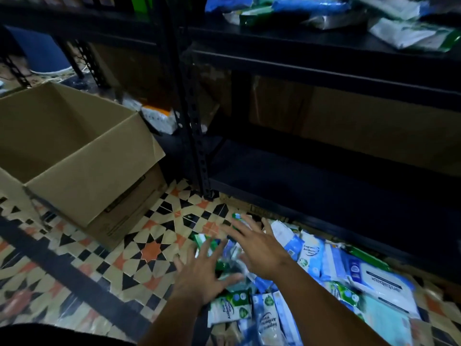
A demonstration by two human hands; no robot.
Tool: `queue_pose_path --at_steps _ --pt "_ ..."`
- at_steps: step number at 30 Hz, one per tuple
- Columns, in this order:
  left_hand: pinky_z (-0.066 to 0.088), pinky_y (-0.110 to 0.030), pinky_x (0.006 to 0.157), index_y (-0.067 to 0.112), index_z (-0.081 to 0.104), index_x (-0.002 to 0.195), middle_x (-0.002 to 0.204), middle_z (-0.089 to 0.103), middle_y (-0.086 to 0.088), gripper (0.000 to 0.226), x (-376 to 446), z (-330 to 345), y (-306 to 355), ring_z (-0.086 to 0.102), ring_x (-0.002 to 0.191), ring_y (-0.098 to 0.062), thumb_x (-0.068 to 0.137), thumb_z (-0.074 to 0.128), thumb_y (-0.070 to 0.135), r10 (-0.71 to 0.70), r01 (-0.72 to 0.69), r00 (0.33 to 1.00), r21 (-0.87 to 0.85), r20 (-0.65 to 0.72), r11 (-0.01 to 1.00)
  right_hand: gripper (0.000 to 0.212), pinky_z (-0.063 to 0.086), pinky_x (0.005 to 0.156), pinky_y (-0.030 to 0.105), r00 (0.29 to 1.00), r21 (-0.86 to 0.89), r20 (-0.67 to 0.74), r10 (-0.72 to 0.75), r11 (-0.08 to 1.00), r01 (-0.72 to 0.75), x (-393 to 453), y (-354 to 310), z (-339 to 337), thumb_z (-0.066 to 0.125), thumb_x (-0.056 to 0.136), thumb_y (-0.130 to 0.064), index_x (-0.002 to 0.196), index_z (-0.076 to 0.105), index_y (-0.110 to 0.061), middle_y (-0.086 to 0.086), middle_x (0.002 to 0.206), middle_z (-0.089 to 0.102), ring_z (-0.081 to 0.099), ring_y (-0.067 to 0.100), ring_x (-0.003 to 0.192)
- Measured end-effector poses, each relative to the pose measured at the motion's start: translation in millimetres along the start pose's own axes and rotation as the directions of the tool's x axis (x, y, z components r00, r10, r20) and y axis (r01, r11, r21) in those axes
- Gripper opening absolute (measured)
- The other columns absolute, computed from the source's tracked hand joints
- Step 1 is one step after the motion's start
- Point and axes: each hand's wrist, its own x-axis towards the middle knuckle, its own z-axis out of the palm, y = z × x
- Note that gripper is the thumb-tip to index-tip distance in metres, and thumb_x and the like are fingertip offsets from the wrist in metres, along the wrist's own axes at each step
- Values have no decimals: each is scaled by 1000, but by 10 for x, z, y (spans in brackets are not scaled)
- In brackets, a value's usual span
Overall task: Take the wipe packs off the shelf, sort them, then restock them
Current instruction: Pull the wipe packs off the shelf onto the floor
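Several wipe packs (324, 278) in white, blue and green lie in a loose heap on the tiled floor at the lower right. My left hand (202, 275) hovers over the heap's left edge with fingers spread. My right hand (257, 248) reaches across just beyond it, also with fingers spread, above some green and white packs (212, 243). Both hands are blurred and neither grips a pack. More wipe packs (324, 13) lie scattered on the upper dark shelf (324, 43). The lower shelf board (311, 181) is bare.
An open cardboard box (74, 151) stands on the floor at the left. A dark metal shelf post (197, 136) rises between the box and the heap. A white and orange package (159, 118) sits behind the box. Patterned floor tiles (149, 248) show in front.
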Motion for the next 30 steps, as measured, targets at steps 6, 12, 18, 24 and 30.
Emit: queue_pose_path --at_steps 6,12,18,24,30 --pt "39 -50 99 36 55 113 110 63 10 78 -2 -121 11 59 108 -19 81 7 90 24 -13 976 54 -217 998 82 6 122 59 991 119 35 131 984 -135 -202 166 56 52 102 -23 155 -4 -52 -13 168 10 -3 14 155" --pt "36 -43 94 36 55 111 100 64 12 59 16 -539 218 60 101 -17 88 21 78 69 -80 949 -24 -308 996 83 23 116 49 977 14 -67 203 979 -203 -403 220 -331 53 93 -13 155 10 -45 -7 151 42 26 22 146" --pt "30 -39 81 34 50 99 90 62 14 29 7 -1203 714 57 94 -13 97 41 62 210 -219 845 40 -492 975 62 37 94 42 899 -118 -358 253 942 -313 -538 261 -974 57 89 -20 147 37 -29 -2 126 52 41 27 121" --pt "34 -40 85 38 52 103 86 60 16 22 -94 -1935 1283 56 94 -11 96 44 57 341 -334 714 130 -611 933 51 45 83 43 775 -239 -613 157 898 -370 -797 267 -1765 68 80 -16 130 58 -21 2 109 60 51 30 105" --pt "42 -43 88 31 55 106 98 62 9 14 -161 -2799 1904 57 99 -22 100 47 41 438 -370 561 260 -702 892 42 42 80 43 603 -333 -797 30 811 -481 -963 365 -2636 72 78 -22 118 62 -17 7 104 58 50 32 97"
